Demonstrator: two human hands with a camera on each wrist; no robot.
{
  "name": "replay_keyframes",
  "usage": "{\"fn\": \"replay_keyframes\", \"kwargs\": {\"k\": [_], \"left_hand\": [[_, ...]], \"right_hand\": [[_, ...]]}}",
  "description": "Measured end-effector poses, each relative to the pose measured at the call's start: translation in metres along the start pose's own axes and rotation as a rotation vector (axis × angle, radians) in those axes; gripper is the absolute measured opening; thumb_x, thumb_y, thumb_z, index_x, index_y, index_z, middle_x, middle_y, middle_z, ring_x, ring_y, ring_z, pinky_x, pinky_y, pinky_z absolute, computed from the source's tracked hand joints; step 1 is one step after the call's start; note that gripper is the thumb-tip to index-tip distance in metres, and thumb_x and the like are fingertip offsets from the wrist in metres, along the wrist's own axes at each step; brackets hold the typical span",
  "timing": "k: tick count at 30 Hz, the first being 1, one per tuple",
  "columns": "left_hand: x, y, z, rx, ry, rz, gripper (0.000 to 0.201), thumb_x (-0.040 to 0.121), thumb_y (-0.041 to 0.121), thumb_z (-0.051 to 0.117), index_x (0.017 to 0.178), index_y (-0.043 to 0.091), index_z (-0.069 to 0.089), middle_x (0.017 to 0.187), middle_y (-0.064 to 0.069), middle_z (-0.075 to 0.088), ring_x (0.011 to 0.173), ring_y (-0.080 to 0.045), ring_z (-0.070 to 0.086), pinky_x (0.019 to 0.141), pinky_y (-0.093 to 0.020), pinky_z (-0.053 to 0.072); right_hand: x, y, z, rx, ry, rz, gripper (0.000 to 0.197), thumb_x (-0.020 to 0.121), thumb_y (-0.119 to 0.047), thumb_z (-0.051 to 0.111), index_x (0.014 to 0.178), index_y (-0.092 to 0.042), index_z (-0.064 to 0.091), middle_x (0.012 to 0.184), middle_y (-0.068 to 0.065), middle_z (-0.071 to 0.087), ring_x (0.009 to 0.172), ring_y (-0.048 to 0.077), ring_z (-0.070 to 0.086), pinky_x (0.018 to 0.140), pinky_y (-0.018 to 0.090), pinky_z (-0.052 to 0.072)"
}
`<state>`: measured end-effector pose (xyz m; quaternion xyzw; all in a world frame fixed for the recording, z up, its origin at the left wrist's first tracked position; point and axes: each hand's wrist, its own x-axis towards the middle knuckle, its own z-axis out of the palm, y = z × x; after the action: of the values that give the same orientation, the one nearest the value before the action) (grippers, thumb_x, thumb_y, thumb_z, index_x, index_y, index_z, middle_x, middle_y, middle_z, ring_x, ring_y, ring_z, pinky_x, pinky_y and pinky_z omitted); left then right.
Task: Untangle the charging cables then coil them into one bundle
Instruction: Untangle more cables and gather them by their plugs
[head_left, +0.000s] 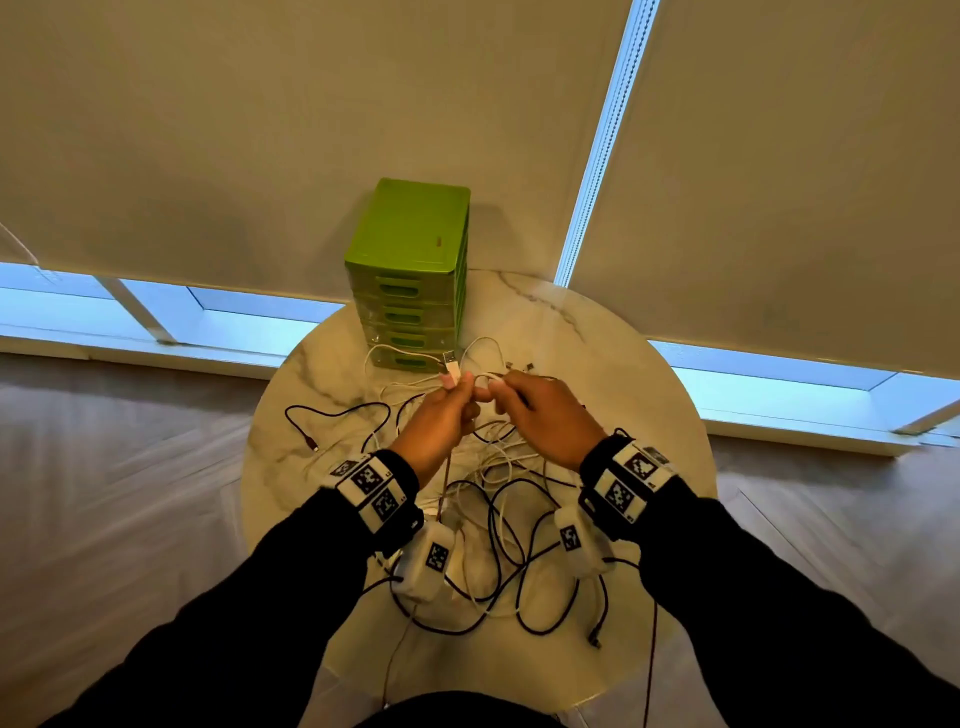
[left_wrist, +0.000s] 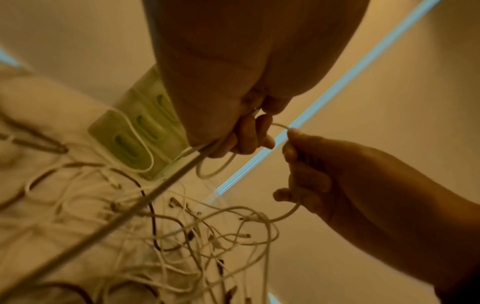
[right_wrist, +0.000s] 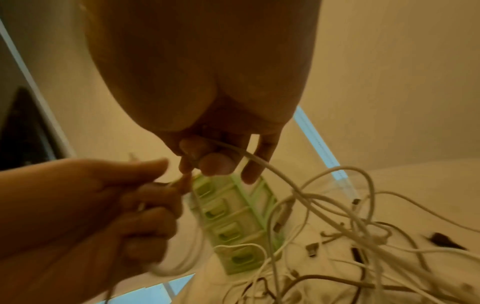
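Note:
A tangle of white and black charging cables (head_left: 501, 525) lies on the round marble table (head_left: 613, 364). Both hands are raised over its far part, close together. My left hand (head_left: 460, 388) grips a white cable (head_left: 485, 375) just below its USB plug (head_left: 451, 365), which sticks up past the fingers. My right hand (head_left: 500, 391) pinches the same white cable a short way along. In the left wrist view the left hand (left_wrist: 250, 133) and right hand (left_wrist: 292, 144) hold a short loop of the white cable (left_wrist: 279, 125). In the right wrist view the white cable (right_wrist: 259, 162) trails from the right hand (right_wrist: 205, 162) down into the tangle.
A green mini drawer unit (head_left: 410, 280) stands at the table's far edge, just beyond the hands. One black cable (head_left: 332, 413) lies apart at the left. Loose cable ends hang over the near edge (head_left: 595, 642). Window blinds are behind the table.

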<state>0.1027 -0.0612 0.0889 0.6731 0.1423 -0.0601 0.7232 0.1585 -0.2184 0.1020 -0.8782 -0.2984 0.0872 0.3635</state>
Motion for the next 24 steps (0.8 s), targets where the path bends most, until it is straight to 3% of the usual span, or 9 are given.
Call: {"fn": "replay_keyframes", "kwargs": {"k": [4, 7, 10, 12, 14, 18, 21, 24], "left_hand": [[0.007, 0.005, 0.002, -0.224, 0.071, -0.029, 0.036, 0.107, 0.037, 0.042, 0.083, 0.017, 0.060, 0.069, -0.003, 0.048, 0.062, -0.014, 0.047, 0.060, -0.029, 0.036], [0.009, 0.019, 0.003, -0.245, 0.140, 0.022, 0.036, 0.107, 0.033, 0.040, 0.076, 0.019, 0.051, 0.067, 0.002, 0.047, 0.059, -0.010, 0.040, 0.059, -0.029, 0.028], [0.013, 0.033, -0.004, -0.342, 0.198, 0.077, 0.036, 0.108, 0.031, 0.035, 0.079, 0.019, 0.053, 0.075, 0.004, 0.059, 0.065, -0.006, 0.055, 0.059, -0.026, 0.030], [0.014, 0.038, -0.011, -0.386, 0.182, 0.129, 0.039, 0.109, 0.031, 0.033, 0.076, 0.019, 0.051, 0.071, 0.004, 0.057, 0.063, -0.010, 0.056, 0.058, -0.027, 0.029], [0.014, 0.040, -0.021, -0.453, 0.183, 0.172, 0.039, 0.109, 0.031, 0.032, 0.073, 0.020, 0.045, 0.062, 0.007, 0.049, 0.056, -0.011, 0.047, 0.057, -0.027, 0.028], [0.013, 0.048, -0.035, -0.531, 0.229, 0.253, 0.036, 0.110, 0.027, 0.031, 0.076, 0.020, 0.039, 0.055, 0.011, 0.041, 0.049, -0.005, 0.037, 0.051, -0.020, 0.029], [0.005, 0.047, -0.036, -0.218, 0.245, 0.317, 0.035, 0.110, 0.034, 0.029, 0.080, 0.022, 0.041, 0.064, 0.011, 0.038, 0.056, -0.004, 0.037, 0.055, -0.019, 0.031], [-0.008, 0.037, -0.028, 0.187, 0.204, 0.258, 0.033, 0.108, 0.044, 0.030, 0.093, 0.024, 0.052, 0.080, 0.006, 0.047, 0.073, -0.006, 0.046, 0.071, -0.023, 0.040]], "right_hand": [[-0.009, -0.014, 0.009, 0.139, -0.168, -0.055, 0.026, 0.106, -0.039, 0.041, 0.091, -0.034, 0.061, 0.075, -0.014, 0.065, 0.068, -0.004, 0.061, 0.066, 0.015, 0.046], [-0.017, 0.001, 0.020, 0.251, -0.344, 0.054, 0.037, 0.105, -0.043, 0.043, 0.086, -0.017, 0.062, 0.070, 0.000, 0.068, 0.065, 0.008, 0.065, 0.073, 0.028, 0.053], [-0.024, 0.032, 0.037, 0.165, -0.505, 0.110, 0.041, 0.105, -0.043, 0.041, 0.087, -0.012, 0.062, 0.076, 0.002, 0.071, 0.074, 0.012, 0.067, 0.082, 0.028, 0.050], [-0.029, 0.052, 0.038, 0.103, -0.442, 0.117, 0.034, 0.105, -0.041, 0.042, 0.089, -0.017, 0.060, 0.082, 0.001, 0.071, 0.080, 0.013, 0.066, 0.082, 0.028, 0.048], [-0.029, 0.067, 0.030, 0.071, -0.348, 0.116, 0.031, 0.105, -0.044, 0.039, 0.090, -0.023, 0.056, 0.085, -0.001, 0.067, 0.080, 0.012, 0.063, 0.078, 0.030, 0.048], [-0.023, 0.091, 0.017, -0.050, -0.319, 0.091, 0.038, 0.106, -0.045, 0.030, 0.090, -0.020, 0.054, 0.081, 0.001, 0.063, 0.077, 0.017, 0.060, 0.076, 0.036, 0.047], [-0.011, 0.091, 0.008, -0.051, -0.244, 0.131, 0.037, 0.106, -0.042, 0.034, 0.092, -0.016, 0.057, 0.076, 0.004, 0.067, 0.073, 0.020, 0.064, 0.072, 0.033, 0.048], [0.005, 0.056, -0.005, 0.040, -0.132, 0.138, 0.035, 0.107, -0.038, 0.038, 0.093, -0.014, 0.060, 0.063, 0.004, 0.068, 0.062, 0.017, 0.066, 0.065, 0.024, 0.048]]}}
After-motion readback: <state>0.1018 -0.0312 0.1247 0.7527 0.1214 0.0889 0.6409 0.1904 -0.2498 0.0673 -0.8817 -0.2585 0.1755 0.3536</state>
